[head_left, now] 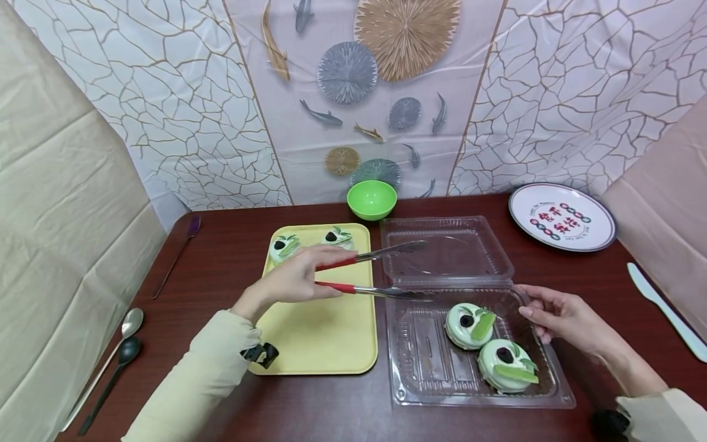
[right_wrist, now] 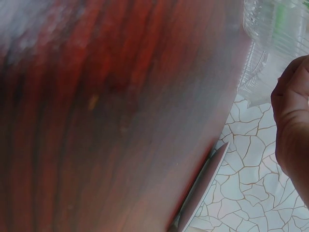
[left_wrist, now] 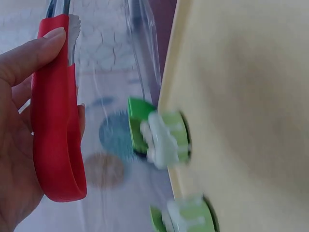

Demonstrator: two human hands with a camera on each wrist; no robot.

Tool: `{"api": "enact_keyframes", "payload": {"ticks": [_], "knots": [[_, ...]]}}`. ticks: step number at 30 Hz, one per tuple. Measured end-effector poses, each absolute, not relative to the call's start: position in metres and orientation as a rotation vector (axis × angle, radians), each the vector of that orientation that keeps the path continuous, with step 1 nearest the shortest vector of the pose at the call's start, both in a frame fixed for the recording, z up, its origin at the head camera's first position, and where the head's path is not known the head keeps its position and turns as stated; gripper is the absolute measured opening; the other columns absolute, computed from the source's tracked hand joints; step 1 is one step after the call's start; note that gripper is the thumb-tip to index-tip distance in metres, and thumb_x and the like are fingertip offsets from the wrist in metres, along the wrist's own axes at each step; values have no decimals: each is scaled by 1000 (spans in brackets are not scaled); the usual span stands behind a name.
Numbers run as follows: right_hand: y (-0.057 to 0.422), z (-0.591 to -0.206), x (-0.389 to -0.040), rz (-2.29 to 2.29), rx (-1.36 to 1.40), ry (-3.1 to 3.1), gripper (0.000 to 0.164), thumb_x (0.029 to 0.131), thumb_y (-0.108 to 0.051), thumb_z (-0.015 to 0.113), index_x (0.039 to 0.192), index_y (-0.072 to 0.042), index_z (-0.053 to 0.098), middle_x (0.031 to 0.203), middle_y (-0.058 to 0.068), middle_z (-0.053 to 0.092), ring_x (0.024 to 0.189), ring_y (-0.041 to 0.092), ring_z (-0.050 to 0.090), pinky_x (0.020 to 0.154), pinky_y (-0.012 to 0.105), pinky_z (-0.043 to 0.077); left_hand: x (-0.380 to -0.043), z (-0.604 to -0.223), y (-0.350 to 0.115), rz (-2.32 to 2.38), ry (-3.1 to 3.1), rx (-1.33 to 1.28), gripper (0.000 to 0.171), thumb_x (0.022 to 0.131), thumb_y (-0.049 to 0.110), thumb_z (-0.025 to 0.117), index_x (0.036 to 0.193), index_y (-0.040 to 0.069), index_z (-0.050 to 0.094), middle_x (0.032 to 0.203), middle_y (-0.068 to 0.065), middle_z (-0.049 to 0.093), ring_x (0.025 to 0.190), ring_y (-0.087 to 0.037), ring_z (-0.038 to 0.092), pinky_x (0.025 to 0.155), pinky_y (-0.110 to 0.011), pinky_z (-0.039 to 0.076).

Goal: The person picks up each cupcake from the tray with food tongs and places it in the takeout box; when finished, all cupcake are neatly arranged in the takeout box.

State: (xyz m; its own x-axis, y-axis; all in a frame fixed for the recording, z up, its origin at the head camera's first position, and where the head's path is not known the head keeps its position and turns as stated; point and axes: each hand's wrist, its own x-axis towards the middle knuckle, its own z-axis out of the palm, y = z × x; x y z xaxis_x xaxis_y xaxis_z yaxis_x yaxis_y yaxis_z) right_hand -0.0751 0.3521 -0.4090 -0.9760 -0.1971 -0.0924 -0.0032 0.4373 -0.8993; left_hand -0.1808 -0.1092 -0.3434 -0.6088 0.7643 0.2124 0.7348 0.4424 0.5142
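Note:
My left hand (head_left: 295, 277) grips red-handled tongs (head_left: 343, 287), their two arms spread apart and reaching right over the clear plastic container (head_left: 409, 396). The left wrist view shows the thumb along the red handle (left_wrist: 50, 111). Two round green cakes, one (head_left: 469, 326) behind the other (head_left: 507, 367), sit in the right part of the container; each has a dark berry and a green slice on top. At the container's right rim, my right hand (head_left: 563, 316) pinches the edge between thumb and fingers. The hinged lid (head_left: 447, 252) lies folded back behind the base.
On the yellow tray (head_left: 317, 344), two similar cakes (head_left: 284, 247) stand near the far edge. A green bowl (head_left: 372, 199) is behind it, a white plate (head_left: 562, 218) at back right. A white knife (head_left: 665, 310) lies right; two spoons (head_left: 128, 350) and a purple-ended utensil (head_left: 193, 227) lie left.

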Motion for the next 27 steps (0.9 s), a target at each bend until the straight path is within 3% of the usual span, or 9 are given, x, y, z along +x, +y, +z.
{"api": "enact_keyframes", "payload": {"ticks": [5, 14, 19, 25, 27], "knots": [[352, -410, -76, -1591, -173, 2493, 42, 97, -9, 58, 124, -40, 52, 75, -8, 58, 57, 6, 55, 50, 24, 50, -182, -343, -142, 958, 2700, 1202, 65, 76, 13, 82, 136, 9, 58, 135, -11, 62, 128, -29, 55, 108, -46, 43], [352, -408, -75, -1574, -160, 2489, 40, 98, -10, 57, 128, -36, 51, 73, -8, 57, 56, 7, 55, 50, 24, 50, -186, -353, -204, 984, 2903, 914, 67, 72, 13, 86, 134, 9, 61, 131, -13, 63, 125, -30, 57, 101, -48, 45], [352, -408, -75, -1584, -175, 2473, 42, 98, -9, 57, 126, -40, 51, 69, -6, 55, 56, 7, 55, 50, 25, 50, -185, -357, -232, 980, 2954, 754, 70, 73, 13, 85, 137, 8, 57, 135, -15, 60, 127, -31, 55, 99, -47, 45], [352, -408, -75, -1597, -192, 2458, 44, 98, -8, 56, 127, -41, 51, 68, -6, 55, 55, 7, 55, 51, 25, 50, -187, -361, -257, 992, 2969, 596, 70, 76, 17, 83, 140, 8, 54, 137, -18, 57, 126, -33, 53, 94, -23, 43], [353, -408, -75, -1592, -184, 2460, 44, 98, -8, 56, 128, -40, 51, 68, -6, 55, 55, 7, 55, 51, 25, 50, -187, -362, -264, 983, 2967, 561, 70, 77, 18, 83, 140, 9, 54, 138, -19, 56, 126, -34, 53, 94, -22, 41]]}}
